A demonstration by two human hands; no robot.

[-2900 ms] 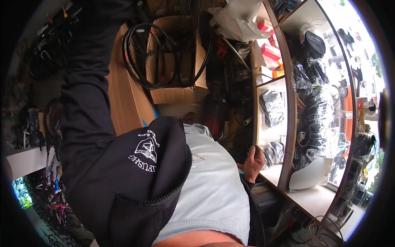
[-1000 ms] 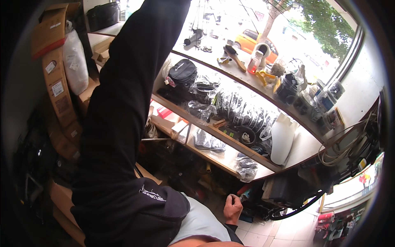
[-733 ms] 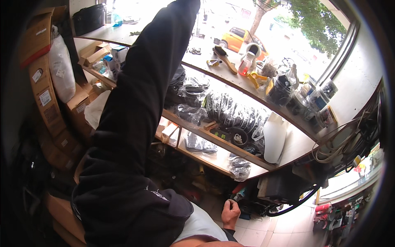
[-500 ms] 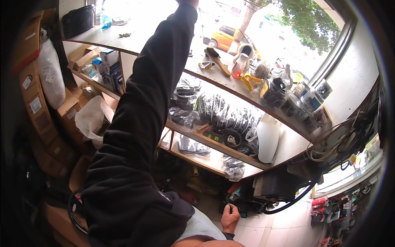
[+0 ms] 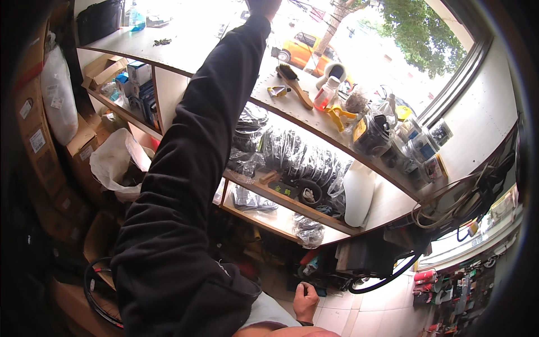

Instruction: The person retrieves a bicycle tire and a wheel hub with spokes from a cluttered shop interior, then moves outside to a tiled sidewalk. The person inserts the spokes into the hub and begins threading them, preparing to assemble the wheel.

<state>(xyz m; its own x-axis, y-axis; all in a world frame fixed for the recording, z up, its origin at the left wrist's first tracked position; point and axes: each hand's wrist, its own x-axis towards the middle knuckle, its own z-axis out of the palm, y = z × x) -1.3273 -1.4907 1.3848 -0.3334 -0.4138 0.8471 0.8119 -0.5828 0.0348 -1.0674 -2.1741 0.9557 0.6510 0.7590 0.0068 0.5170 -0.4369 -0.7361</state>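
1. Brush [image 5: 296, 88]: lies on the upper shelf [image 5: 174, 57], to the right of the black sleeve [image 5: 193, 151] and apart from the left hand [image 5: 263, 7].
2. Left hand: at the top edge of view, arm extended (fingers cut off; grip opening and contents cannot be told).
3. Right hand [image 5: 305, 302]: low, near the pale shirt [image 5: 263, 312]; fingers curled in toward the thumb. Whether anything small is enclosed cannot be told.
4. Bottle [image 5: 325, 94] with red liquid: stands just right of the brush; jars [image 5: 424, 147] stand farther right.
5. Plastic-wrapped black goods [image 5: 297, 154]: packed beneath the upper shelf, beside a white curved panel [image 5: 359, 194].
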